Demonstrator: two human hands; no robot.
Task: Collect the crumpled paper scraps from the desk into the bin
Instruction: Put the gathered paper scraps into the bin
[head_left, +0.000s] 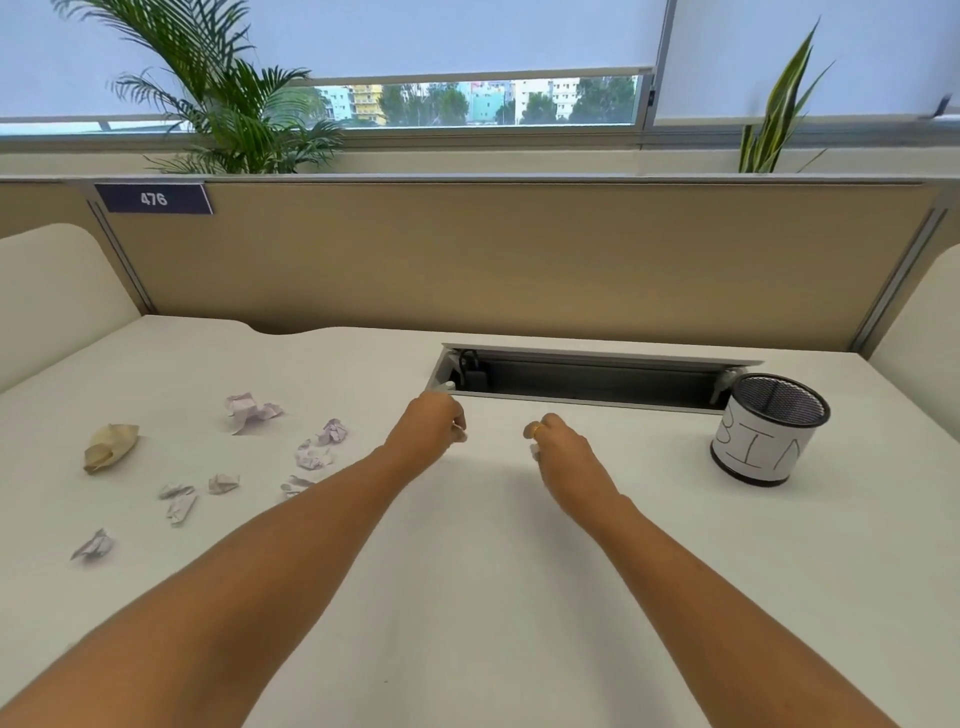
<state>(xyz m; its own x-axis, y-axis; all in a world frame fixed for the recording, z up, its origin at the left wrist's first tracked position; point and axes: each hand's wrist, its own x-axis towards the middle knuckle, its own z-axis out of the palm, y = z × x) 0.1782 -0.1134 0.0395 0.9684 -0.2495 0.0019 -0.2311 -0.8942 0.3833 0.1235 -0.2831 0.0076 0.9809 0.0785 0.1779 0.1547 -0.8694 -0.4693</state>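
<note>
Several crumpled white paper scraps lie on the left half of the white desk (493, 545): a larger one (250, 410), small ones (332, 432), (311, 457), (223, 483), (179, 501) and one near the left edge (94, 545). A tan crumpled wad (110, 447) lies furthest left. The bin (769, 431), a black mesh cup with a white "BIN" label, stands at the right. My left hand (428, 428) and my right hand (558, 444) hover mid-desk with fingers curled in. A pale speck shows at each hand's fingertips; I cannot tell whether it is nail or paper.
An open cable tray slot (587, 379) is sunk into the desk behind my hands, next to the bin. A tan partition (493, 260) with a "476" tag closes off the back. White side dividers stand left and right. Plants rise behind the partition.
</note>
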